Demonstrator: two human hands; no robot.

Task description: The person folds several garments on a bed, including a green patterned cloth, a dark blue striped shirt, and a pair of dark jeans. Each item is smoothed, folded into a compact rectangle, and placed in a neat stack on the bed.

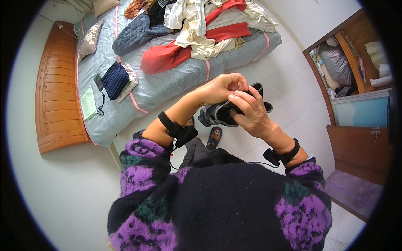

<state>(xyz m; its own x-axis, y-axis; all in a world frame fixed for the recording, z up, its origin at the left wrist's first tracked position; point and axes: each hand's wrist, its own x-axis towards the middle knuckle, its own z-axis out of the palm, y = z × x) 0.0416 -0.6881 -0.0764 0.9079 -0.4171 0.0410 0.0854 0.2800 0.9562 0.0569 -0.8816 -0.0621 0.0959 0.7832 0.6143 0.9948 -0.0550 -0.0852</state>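
Observation:
In front of my body, above the floor, hangs a bunched dark grey-black garment (211,115), perhaps trousers. My left hand (228,86) pinches its upper edge with bent fingers. My right hand (252,109) grips the same cloth from the right, with the thumb tucked inside a fold. The fingertips of both hands nearly meet over the fabric. Much of the garment is hidden behind the hands.
Beyond my hands stands a bed (169,91) with a heap of cream clothes (201,44), a red garment (166,58) and a quilted grey-blue garment (138,34). Folded navy striped cloth (115,80) lies near the wooden headboard (61,94). At right, an open wardrobe (344,40) holds stuffed bags.

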